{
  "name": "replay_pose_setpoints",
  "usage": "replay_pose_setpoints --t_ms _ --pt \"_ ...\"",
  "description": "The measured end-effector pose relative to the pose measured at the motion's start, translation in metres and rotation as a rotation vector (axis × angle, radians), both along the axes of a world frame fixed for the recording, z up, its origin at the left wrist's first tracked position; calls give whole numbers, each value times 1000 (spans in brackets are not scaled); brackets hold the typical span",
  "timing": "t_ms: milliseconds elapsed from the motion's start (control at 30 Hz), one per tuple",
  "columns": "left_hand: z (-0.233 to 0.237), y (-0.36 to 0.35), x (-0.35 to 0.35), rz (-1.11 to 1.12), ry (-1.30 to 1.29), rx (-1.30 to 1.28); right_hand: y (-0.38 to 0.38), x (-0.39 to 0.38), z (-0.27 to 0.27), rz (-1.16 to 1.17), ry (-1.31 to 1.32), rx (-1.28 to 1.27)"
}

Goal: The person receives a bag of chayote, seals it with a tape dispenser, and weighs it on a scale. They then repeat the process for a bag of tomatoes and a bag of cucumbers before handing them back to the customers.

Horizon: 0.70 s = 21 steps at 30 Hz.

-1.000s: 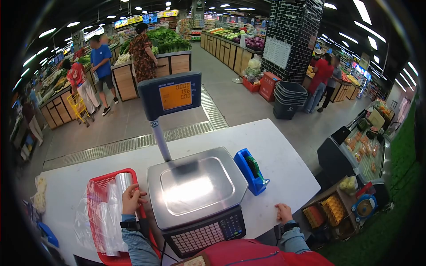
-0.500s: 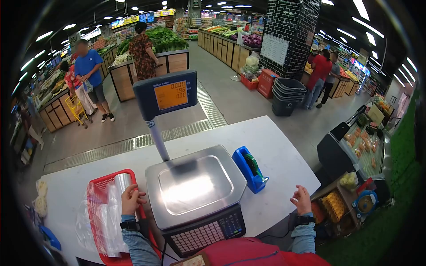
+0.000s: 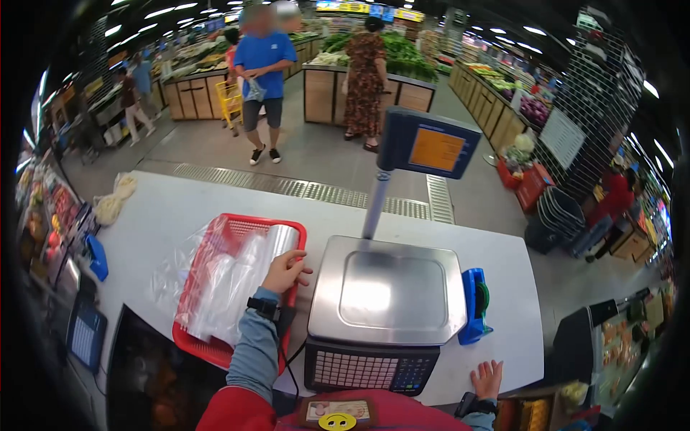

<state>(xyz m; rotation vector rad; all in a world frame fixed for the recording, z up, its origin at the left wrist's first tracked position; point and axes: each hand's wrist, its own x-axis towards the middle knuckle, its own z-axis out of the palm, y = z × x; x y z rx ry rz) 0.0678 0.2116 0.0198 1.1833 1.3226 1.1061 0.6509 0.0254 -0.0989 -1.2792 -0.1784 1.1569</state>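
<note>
The view has swung left over the white table (image 3: 507, 287), bringing a shopper in a blue shirt (image 3: 264, 59) nearer, beyond and left of the scale (image 3: 388, 287). Left of the scale sits the red basket (image 3: 215, 352) of clear plastic bags (image 3: 226, 287); just right, the blue tape dispenser (image 3: 471, 309). The right hand (image 3: 487, 381) has come back over the table, right of the scale's front, fingers spread, grasping nothing. The left hand (image 3: 284, 271) stays by the basket's rim, loosely curled and seemingly unloaded, so neither appears engaged.
</note>
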Motion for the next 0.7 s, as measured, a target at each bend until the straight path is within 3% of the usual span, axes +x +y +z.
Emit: replay_pose_setpoints --t_ms 100,267,333,400,467,567,600,667,700 --pt "7 -3 2 -1 -27 -8 6 -11 50 114 42 -76" --pt "7 -4 3 5 -28 -5 12 13 71 24 -14 113" --pt "2 -2 1 -17 -14 -21 10 20 48 40 -8 104" --pt "7 -3 1 -13 -22 -32 6 53 -19 81 114 -90" --pt "10 -4 -4 4 -33 -38 -3 40 -32 47 -108 -3" --pt "17 -5 -19 119 -344 90 -1 48 -37 103 -53 16" --pt "19 -6 -26 129 -340 89 -3 47 -32 110 -18 12" --pt "26 -4 -44 480 -440 195 -1 43 -23 88 -15 -23" --pt "31 0 -52 484 -434 197 0 43 -21 107 -39 -34"
